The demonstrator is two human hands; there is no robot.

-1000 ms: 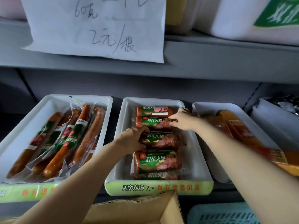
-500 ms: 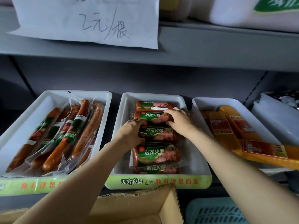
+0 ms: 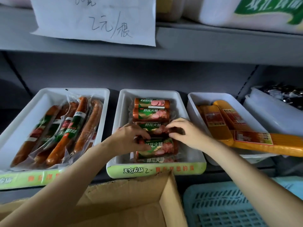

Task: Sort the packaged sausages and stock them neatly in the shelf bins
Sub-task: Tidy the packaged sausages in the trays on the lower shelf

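The middle white bin (image 3: 193, 149) holds a row of short green-and-orange ham sausage packs. Two packs lie at the back (image 3: 150, 114). My left hand (image 3: 129, 139) grips the left end of the third ham sausage pack (image 3: 154, 128), and my right hand (image 3: 186, 133) pinches its right end. Another pack (image 3: 161, 147) lies in front of it, partly under my left fingers. The left white bin (image 3: 21, 122) holds several long vacuum-packed brown sausages (image 3: 72, 128). The right white bin (image 3: 211, 97) holds long yellow-orange sausage packs (image 3: 229, 122).
An open cardboard box (image 3: 131, 205) sits below the bins at the front. A light blue plastic crate (image 3: 226, 208) stands to its right. A handwritten paper price sign (image 3: 98, 22) hangs from the upper shelf. One yellow pack (image 3: 270, 141) sticks out over the right bin's rim.
Both hands have moved forward in the middle bin, from the second pack at the back to the third one. The camera view shifted slightly.
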